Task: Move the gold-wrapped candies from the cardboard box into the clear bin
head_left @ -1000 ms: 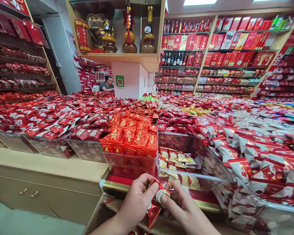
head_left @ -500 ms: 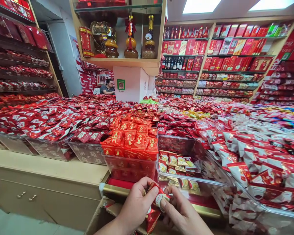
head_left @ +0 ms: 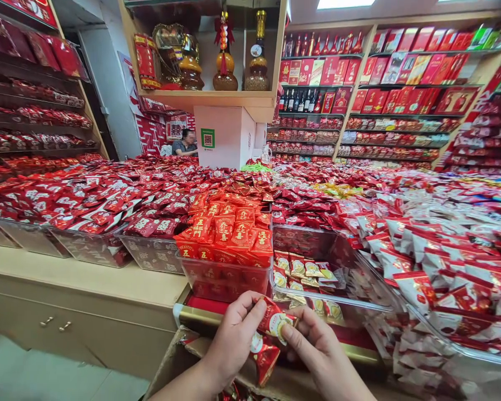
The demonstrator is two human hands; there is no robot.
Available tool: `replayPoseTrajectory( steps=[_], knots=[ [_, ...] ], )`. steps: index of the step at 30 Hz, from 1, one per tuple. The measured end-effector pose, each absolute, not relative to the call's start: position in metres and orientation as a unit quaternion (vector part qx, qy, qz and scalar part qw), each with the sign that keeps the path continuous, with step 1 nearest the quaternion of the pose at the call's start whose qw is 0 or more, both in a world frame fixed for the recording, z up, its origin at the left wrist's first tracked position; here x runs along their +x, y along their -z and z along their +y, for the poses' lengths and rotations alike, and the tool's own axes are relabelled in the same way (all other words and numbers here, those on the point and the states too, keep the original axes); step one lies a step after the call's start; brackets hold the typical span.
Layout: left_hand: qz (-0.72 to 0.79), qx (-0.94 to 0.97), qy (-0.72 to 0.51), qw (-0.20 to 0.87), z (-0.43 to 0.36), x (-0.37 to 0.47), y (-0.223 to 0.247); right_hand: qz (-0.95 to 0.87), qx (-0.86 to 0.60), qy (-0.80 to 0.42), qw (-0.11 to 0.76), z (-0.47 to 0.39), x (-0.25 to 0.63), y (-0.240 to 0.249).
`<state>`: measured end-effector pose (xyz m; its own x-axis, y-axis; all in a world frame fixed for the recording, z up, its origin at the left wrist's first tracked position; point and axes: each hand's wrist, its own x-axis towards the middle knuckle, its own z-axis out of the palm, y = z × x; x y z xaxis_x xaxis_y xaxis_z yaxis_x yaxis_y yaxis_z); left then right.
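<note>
A small red candy packet (head_left: 274, 317) with a round white and gold label is pinched between my two hands. My left hand (head_left: 239, 333) is closed on its left end, thumb on top. On its right side, the thumb and fingers of my right hand (head_left: 311, 338) grip the other end near the label. A second red packet (head_left: 267, 358) hangs just below, against my left hand; how it is held is hidden. Under my hands stands an open cardboard box (head_left: 167, 356) with red packets inside. Beyond them, a clear bin (head_left: 338, 303) holds similar red and gold packets.
A clear bin of orange-red packets (head_left: 225, 228) stands left of centre. Red-and-white packets (head_left: 417, 289) fill a bin at right. More bins line the counter (head_left: 150, 284). A display shelf (head_left: 200, 99) hangs ahead, and a person (head_left: 184, 146) sits at the back.
My fingers have spread apart slightly, and the pinched packet shows more of its face. The second packet is more visible below. The view has shifted slightly.
</note>
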<state>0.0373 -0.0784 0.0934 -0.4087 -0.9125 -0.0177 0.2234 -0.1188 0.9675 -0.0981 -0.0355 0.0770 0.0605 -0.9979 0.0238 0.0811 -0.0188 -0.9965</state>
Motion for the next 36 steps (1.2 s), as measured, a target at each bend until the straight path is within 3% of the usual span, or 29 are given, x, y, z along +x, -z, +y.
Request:
replayPoseTrajectory(
  steps=[10, 16, 20, 25, 27, 31, 36],
  knots=[
    [-0.495, 0.355, 0.674, 0.418, -0.084, 0.038, -0.092, 0.464, -0.463, 0.518, 0.549, -0.041, -0.094, -0.07],
    [-0.554, 0.344, 0.655, 0.381, -0.084, 0.039, -0.094, 0.502, -0.517, 0.498, 0.482, -0.036, -0.098, -0.075],
    [-0.508, 0.345, 0.686, 0.391, -0.082, 0.041, -0.094, 0.54, -0.606, 0.428, 0.398, -0.031, -0.117, -0.113],
    [-0.497, 0.321, 0.716, 0.371, -0.082, 0.044, -0.091, 0.562, -0.565, 0.538, 0.275, -0.064, -0.149, -0.173],
    [-0.511, 0.322, 0.71, 0.363, -0.082, 0.044, -0.09, 0.607, -0.519, 0.528, 0.289, -0.092, -0.155, -0.18],
    [-0.533, 0.337, 0.692, 0.353, -0.082, 0.043, -0.088, 0.7, -0.422, 0.397, 0.417, -0.148, -0.15, -0.165],
    [-0.557, 0.345, 0.672, 0.346, -0.084, 0.041, -0.085, 0.753, -0.408, 0.286, 0.429, -0.19, -0.141, -0.136]
  ],
)
